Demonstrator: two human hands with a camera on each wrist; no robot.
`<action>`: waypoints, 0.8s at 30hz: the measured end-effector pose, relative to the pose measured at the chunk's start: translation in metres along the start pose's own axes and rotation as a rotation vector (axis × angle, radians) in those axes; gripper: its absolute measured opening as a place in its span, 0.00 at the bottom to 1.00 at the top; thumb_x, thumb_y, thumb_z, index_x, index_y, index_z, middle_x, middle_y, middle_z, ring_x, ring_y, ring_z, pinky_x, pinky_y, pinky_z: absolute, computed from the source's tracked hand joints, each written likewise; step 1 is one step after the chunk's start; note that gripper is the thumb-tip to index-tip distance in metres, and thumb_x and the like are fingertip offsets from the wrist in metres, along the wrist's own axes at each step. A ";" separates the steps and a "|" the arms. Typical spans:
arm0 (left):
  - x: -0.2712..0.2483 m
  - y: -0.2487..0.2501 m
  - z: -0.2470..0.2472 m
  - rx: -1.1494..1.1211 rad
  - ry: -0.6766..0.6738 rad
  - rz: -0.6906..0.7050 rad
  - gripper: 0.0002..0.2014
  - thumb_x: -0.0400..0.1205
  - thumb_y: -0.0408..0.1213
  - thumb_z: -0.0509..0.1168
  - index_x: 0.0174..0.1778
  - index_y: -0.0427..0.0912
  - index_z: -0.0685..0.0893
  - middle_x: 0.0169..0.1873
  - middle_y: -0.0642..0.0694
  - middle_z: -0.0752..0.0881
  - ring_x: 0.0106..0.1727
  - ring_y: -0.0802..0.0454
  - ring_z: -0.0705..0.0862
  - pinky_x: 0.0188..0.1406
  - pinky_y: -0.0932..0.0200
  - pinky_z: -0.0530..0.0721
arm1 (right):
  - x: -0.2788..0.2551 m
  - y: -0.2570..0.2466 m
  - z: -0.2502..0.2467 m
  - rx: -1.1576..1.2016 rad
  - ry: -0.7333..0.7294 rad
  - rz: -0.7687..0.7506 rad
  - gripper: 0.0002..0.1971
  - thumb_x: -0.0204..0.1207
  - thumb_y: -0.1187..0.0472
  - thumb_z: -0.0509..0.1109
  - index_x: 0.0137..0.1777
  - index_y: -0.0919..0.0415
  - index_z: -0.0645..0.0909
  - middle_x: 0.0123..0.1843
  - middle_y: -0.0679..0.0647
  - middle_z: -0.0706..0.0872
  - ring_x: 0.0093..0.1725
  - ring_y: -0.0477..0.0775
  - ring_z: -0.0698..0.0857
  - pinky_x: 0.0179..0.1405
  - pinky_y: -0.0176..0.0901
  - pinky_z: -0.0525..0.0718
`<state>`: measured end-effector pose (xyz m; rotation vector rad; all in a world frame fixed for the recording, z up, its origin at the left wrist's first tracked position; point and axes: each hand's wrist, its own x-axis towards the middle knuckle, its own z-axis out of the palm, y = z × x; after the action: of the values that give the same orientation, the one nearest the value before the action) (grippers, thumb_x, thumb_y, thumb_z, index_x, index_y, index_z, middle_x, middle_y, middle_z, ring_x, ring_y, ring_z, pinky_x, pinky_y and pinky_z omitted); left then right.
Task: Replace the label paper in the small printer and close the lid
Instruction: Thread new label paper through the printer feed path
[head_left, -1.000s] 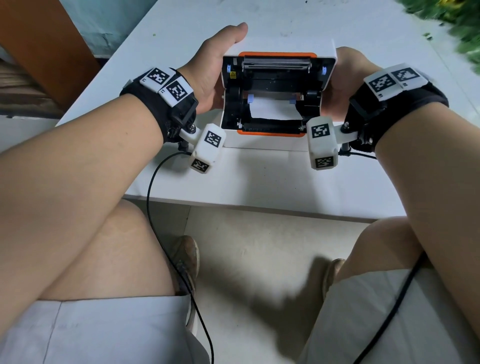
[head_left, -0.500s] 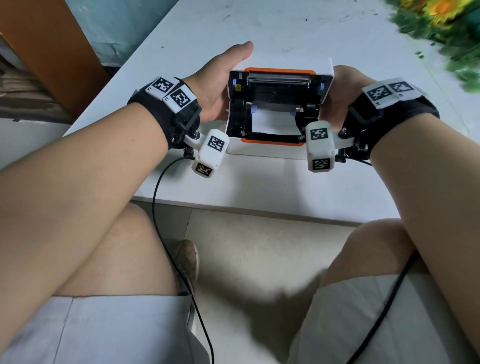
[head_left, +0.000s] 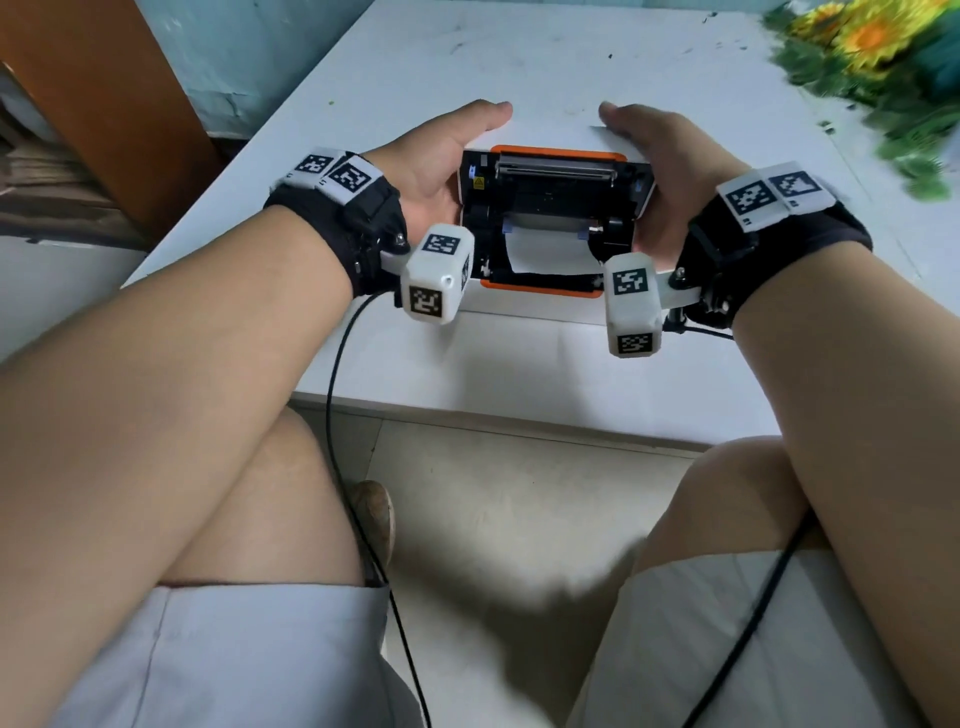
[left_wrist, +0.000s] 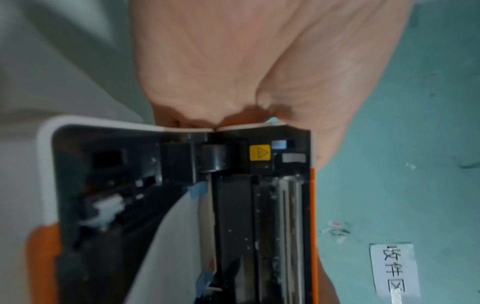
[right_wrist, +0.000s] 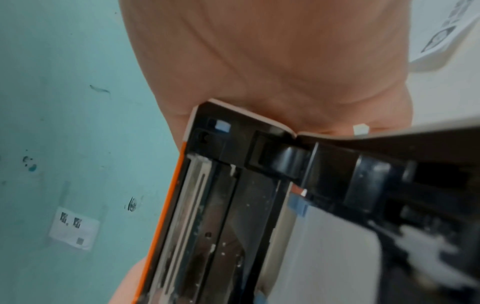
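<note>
A small white printer (head_left: 524, 307) with orange trim stands near the table's front edge, its lid (head_left: 556, 171) raised and the black inside facing me. White label paper (head_left: 550, 252) lies in the open bay. My left hand (head_left: 441, 156) grips the lid's left side, thumb laid over its top edge. My right hand (head_left: 660, 171) grips the right side the same way. In the left wrist view the left hand (left_wrist: 233, 61) presses on the hinge corner above the paper (left_wrist: 166, 246). The right wrist view shows the right hand (right_wrist: 285, 51) on the opposite corner, beside the paper (right_wrist: 324, 257).
The white table (head_left: 519, 384) ends just in front of the printer, above my knees. Artificial sunflowers with green leaves (head_left: 872, 52) lie at the far right. A brown wooden panel (head_left: 104, 104) stands at the left. A black cable (head_left: 332, 395) hangs from my left wrist.
My right thumb has come up over the lid's top edge, matching the left. Both hands stay on the printer's sides. The printer sits lower in the head view.
</note>
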<state>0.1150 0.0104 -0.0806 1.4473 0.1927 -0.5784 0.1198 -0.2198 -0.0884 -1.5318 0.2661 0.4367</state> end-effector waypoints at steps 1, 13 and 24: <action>-0.003 0.000 0.002 -0.003 0.021 -0.008 0.29 0.85 0.60 0.68 0.72 0.40 0.84 0.48 0.37 0.95 0.42 0.38 0.95 0.48 0.42 0.94 | -0.001 0.000 0.001 -0.037 0.012 0.005 0.31 0.66 0.33 0.82 0.64 0.49 0.87 0.72 0.60 0.91 0.73 0.74 0.89 0.76 0.74 0.81; -0.005 -0.003 0.010 -0.059 0.082 0.115 0.34 0.86 0.54 0.71 0.88 0.51 0.70 0.73 0.34 0.86 0.53 0.36 0.94 0.59 0.32 0.92 | -0.005 0.003 0.003 0.009 0.039 -0.015 0.25 0.66 0.34 0.81 0.56 0.51 0.89 0.72 0.56 0.90 0.64 0.70 0.91 0.77 0.78 0.78; -0.003 -0.003 0.003 0.030 -0.021 -0.022 0.31 0.83 0.65 0.68 0.72 0.44 0.85 0.59 0.39 0.91 0.58 0.39 0.89 0.66 0.41 0.88 | -0.013 0.004 0.002 0.072 0.030 -0.015 0.33 0.62 0.32 0.84 0.67 0.44 0.88 0.74 0.60 0.91 0.65 0.73 0.93 0.76 0.86 0.77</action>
<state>0.1099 0.0082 -0.0815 1.4692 0.1843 -0.6162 0.1063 -0.2197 -0.0869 -1.4705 0.2905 0.3882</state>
